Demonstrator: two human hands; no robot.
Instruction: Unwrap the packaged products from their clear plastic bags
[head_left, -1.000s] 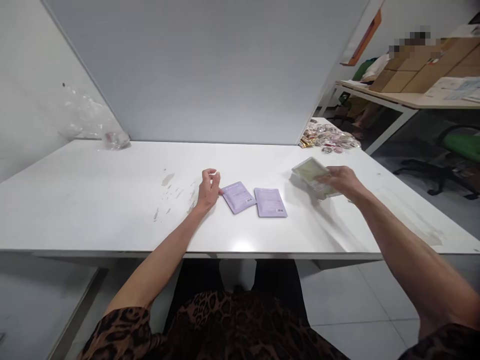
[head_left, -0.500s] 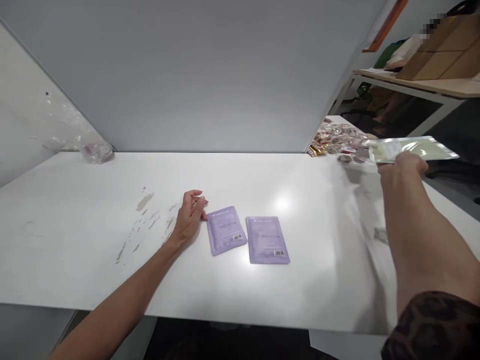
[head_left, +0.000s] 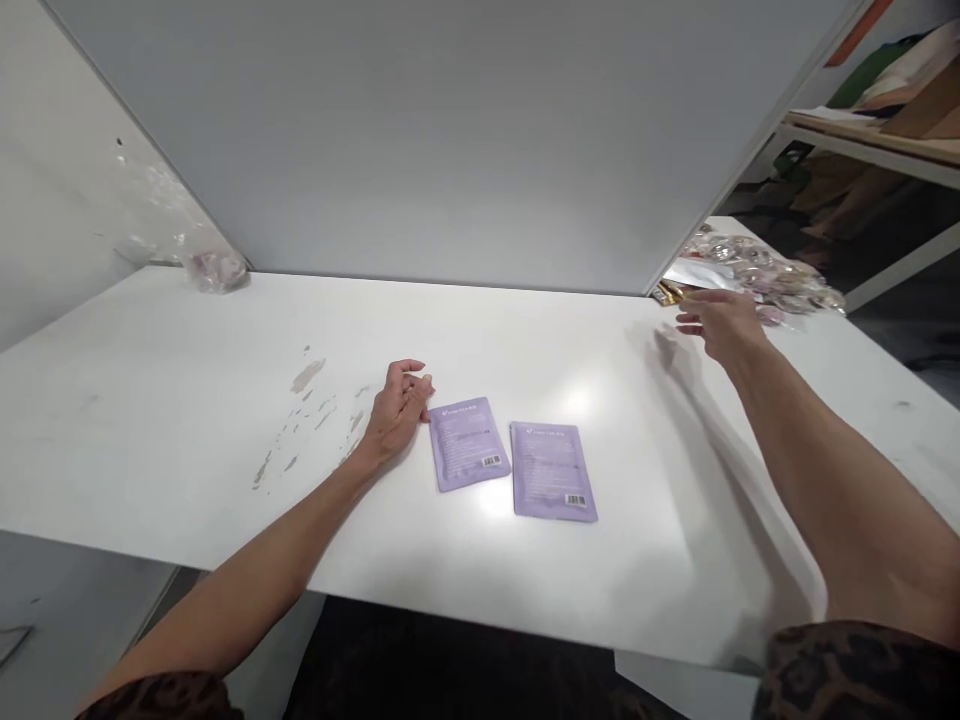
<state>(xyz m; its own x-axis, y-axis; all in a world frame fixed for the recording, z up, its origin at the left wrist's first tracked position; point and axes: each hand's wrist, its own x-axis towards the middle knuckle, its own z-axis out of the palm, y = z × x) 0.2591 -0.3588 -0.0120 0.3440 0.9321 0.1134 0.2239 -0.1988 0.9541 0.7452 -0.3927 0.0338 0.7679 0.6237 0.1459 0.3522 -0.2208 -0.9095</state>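
Two lilac sachets with barcodes lie flat on the white table: a left sachet (head_left: 469,443), slightly turned, and a right sachet (head_left: 553,470) beside it with a narrow gap. My left hand (head_left: 401,405) rests on the table at the left sachet's upper left corner, its fingers loosely bent and apart, holding nothing. Over the far right of the table, my right hand (head_left: 724,322) is stretched out, fingers apart and empty. Just behind it a silvery packet (head_left: 701,273) lies on a heap of clear-wrapped items (head_left: 765,265), partly hidden by the divider.
A grey divider panel (head_left: 450,140) stands along the back of the table (head_left: 585,340). Crumpled clear plastic (head_left: 216,271) sits in the left back corner. Worn marks show on the tabletop at left. Another table (head_left: 862,135) with a person behind it is at upper right.
My right hand has moved left and let go of the pale shiny packet, which now lies on the heap. The view has turned slightly; my left hand and both sachets stay put.
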